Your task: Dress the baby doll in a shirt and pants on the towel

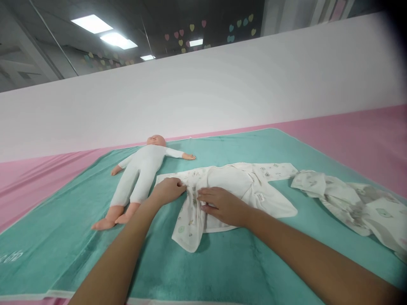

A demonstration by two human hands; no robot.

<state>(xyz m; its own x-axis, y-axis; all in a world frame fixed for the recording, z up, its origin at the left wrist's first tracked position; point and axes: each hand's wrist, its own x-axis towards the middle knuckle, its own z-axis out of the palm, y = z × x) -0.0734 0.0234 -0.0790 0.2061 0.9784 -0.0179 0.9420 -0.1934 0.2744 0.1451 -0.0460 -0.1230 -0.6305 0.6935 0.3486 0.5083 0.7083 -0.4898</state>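
A white baby garment (229, 180) lies on a teal towel (47, 241), its long axis running sideways and one sleeve pointing right, just beside a doll (140, 178). The left hand (167, 190) and right hand (222, 206) rest open, palms down on the garment, gripping nothing.

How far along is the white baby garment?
Done: the white printed baby garment lies spread on the teal towel, one sleeve out to the right. In hand: the left hand and right hand press on its front. Left: a second printed garment lies bunched at right, and the doll, in a white bodysuit, lies untouched.
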